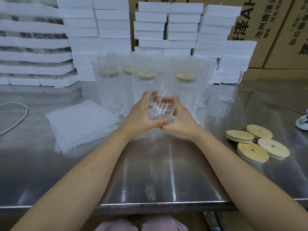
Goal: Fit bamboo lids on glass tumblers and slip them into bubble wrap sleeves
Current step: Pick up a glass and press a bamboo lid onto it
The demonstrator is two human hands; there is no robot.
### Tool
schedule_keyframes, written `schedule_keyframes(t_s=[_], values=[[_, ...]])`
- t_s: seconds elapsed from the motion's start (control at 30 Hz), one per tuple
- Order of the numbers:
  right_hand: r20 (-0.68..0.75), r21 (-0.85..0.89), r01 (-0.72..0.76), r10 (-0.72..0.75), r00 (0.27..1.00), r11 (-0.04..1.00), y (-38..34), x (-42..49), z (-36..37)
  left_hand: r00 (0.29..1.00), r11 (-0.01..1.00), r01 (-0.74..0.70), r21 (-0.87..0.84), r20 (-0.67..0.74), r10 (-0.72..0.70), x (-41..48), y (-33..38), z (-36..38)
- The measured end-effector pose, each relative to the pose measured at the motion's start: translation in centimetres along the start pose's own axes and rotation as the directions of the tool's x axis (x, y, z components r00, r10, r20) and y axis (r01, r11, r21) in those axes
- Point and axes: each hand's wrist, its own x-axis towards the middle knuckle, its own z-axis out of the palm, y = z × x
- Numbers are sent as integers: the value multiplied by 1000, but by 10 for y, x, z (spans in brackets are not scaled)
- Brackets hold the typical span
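Both hands hold one clear glass tumbler [160, 107] above the middle of the steel table [150, 172]. My left hand [141, 115] grips its left side and my right hand [180, 119] grips its right side, thumbs meeting under its near end. The tumbler has no lid on it. Several bamboo lids [256, 144] with centre holes lie at the right. A flat stack of bubble wrap sleeves [81, 124] lies at the left. Behind the hands stand several lidded tumblers inside bubble wrap sleeves [146, 80]. A bare glass tumbler [230, 84] stands at the right rear.
Stacks of white foam boxes [115, 25] line the back of the table, with brown cartons [266, 27] behind them. A white cable [15, 117] curves at the far left. A small white object [302, 122] sits at the right edge.
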Motion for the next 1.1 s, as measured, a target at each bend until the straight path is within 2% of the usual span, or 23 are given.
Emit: schedule_keyframes(t_s=[0.07, 0.17, 0.33, 0.63, 0.73, 0.87, 0.93, 1.0, 1.1], values=[[6, -84, 105, -105, 994, 991, 0, -1, -2, 997, 995, -76, 66, 7, 75, -2, 5, -4], [8, -122, 127, -127, 992, 984, -7, 0, -5, 989, 984, -151, 91, 17, 150, 2, 7, -5], [-70, -183, 128, -142, 987, 975, -10, -1, -5, 993, 990, -115, 87, 39, 112, -1, 3, -6], [-91, -215, 120, -142, 986, 969, -3, 2, -7, 998, 997, -60, 42, 35, 58, 0, 5, -3], [-56, -223, 106, -122, 991, 969, 0, 5, -10, 994, 994, -103, 32, 32, 102, 2, 9, -4], [-35, -48, 112, -114, 993, 993, -7, 2, -15, 992, 988, -130, 81, 17, 129, 1, 4, -5], [-32, 40, 58, -57, 998, 998, -12, 2, -16, 977, 974, -212, 85, -20, 214, 1, 4, -4], [27, 162, -8, 4, 1000, 987, -17, 4, -19, 951, 954, -297, 31, -86, 298, 3, 9, -2], [179, 383, -115, 49, 983, 917, -23, 6, -27, 919, 928, -369, -51, -165, 357, 7, 17, -1]])
